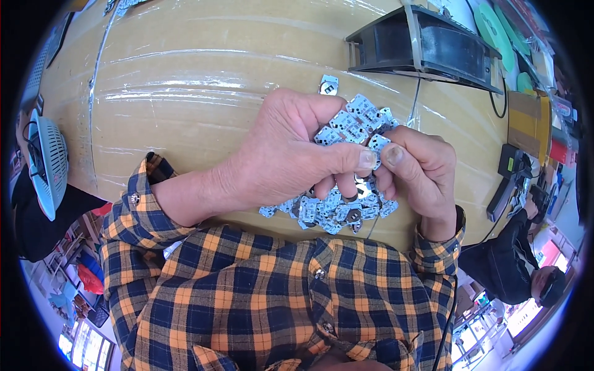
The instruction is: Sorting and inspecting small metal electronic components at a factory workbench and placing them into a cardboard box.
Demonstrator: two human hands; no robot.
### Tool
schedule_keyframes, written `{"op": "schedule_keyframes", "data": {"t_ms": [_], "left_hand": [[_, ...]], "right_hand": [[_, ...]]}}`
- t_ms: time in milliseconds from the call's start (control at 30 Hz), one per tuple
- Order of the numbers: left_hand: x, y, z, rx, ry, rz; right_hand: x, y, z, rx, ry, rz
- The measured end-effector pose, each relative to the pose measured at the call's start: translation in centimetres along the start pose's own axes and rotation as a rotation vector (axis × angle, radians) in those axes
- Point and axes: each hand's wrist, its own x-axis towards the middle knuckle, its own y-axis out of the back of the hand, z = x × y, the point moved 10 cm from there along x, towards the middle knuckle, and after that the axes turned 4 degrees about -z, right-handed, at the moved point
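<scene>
Pinching a small board [378,142], the right hand [427,164] is beside the left hand [288,145], which grips a bunch of boards [356,120]. Fingers [345,184] hide part of the board pile [328,211] on the brown table [173,123]. Farther out are a lone board [329,80], black case [442,46] and blue basket [57,167].

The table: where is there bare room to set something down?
Widest free patch: the film-covered table between the blue basket and the left hand. Crowded: the board pile below that hand, and the right side, with black casing and cardboard box.
</scene>
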Motion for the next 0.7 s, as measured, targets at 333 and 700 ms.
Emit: {"op": "schedule_keyframes", "data": {"t_ms": [333, 700], "left_hand": [[-2.0, 0.4, 1.8, -0.046, -0.039, 0.131], [0.5, -0.4, 1.8, -0.003, -0.322, 0.160]], "right_hand": [[-0.8, 0.3, -1.0, -0.189, 0.032, 0.338], [0.2, 0.4, -0.7, 0.058, 0.120, 0.244]]}}
